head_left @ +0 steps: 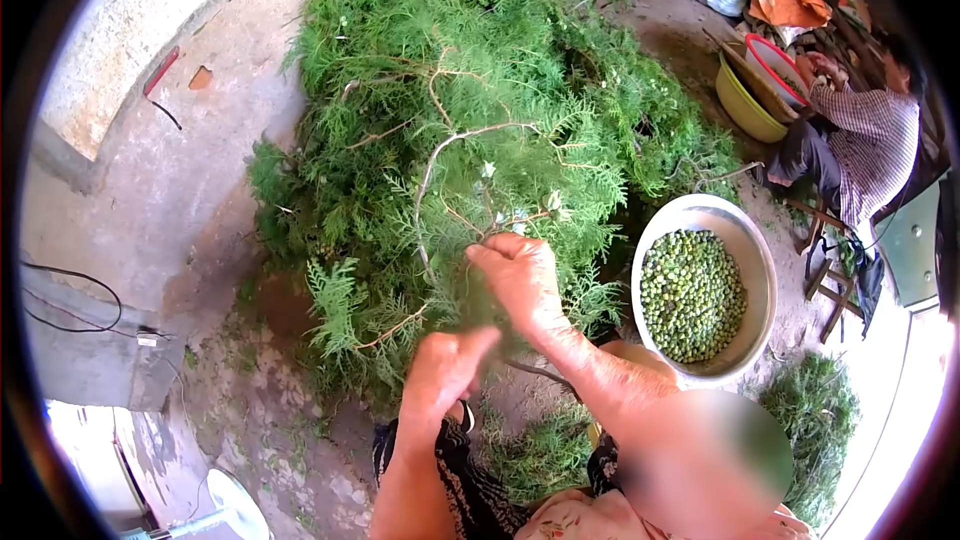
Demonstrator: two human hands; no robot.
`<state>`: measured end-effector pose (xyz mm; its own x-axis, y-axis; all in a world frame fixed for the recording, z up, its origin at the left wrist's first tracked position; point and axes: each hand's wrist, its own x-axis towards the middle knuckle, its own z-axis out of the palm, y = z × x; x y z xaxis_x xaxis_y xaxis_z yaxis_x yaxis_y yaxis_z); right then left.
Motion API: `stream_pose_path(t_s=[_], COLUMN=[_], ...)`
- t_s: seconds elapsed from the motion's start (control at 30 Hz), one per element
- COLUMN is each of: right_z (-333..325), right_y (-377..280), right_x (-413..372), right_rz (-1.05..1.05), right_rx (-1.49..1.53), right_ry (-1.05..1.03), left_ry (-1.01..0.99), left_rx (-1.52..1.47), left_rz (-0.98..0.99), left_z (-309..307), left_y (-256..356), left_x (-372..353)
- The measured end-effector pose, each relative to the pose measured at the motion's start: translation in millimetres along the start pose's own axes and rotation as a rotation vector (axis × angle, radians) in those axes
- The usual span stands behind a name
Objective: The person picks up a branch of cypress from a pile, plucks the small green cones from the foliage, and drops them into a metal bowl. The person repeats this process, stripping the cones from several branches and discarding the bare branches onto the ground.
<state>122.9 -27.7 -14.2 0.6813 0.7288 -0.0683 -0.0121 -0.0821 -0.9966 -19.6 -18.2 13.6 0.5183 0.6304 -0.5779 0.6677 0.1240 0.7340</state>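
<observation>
Right hand [520, 275] is up at the feathery green conifer branch [440, 155], fingers [488, 252] drawn tight together in a pinch on a thin sprig near its pale, bare, curving stem. It's a fingertip grip, one that looks suited to small, careful work rather than hauling. Lower down, the left hand [445, 368] is balled into a fist, thumb on top, right against the branch's lower fronds. It reads as a steadying hold, though what sits inside the fist is hidden, so I cannot tell for sure. The branch itself lies over the near edge of the big heap of cut green foliage [400, 50] that covers the middle of the grey concrete ground [200, 170]. Just beside the right forearm, on the ground at the heap's right edge, stands a round silver metal bowl [700, 206], well filled with small round green berries [692, 295] (cones, maybe, too small to tell). It is placed, I'd judge, within easy reach of that hand. Over in the far right corner, another person in a checked shirt [870, 145] sits by a yellow-green plastic basin [742, 110], well apart.
</observation>
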Motion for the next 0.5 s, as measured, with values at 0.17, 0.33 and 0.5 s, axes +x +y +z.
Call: stream_pose_path(t_s=[0.17, 0.33, 0.5], right_z=[4, 13, 18], right_y=[5, 12, 10], right_x=[-2, -13, -23], right_rz=[0.041, -0.051, -0.03], right_rx=[-0.046, -0.037, -0.074], right_ry=[-0.081, -0.105, -0.187], left_ry=[-0.097, 0.753, 0.977], left_rx=[-0.125, 0.075, 0.499], left_rz=[0.547, 1.009, 0.821], left_z=[8, 0, -17], left_y=[3, 10, 7], left_x=[-5, 24, 35])
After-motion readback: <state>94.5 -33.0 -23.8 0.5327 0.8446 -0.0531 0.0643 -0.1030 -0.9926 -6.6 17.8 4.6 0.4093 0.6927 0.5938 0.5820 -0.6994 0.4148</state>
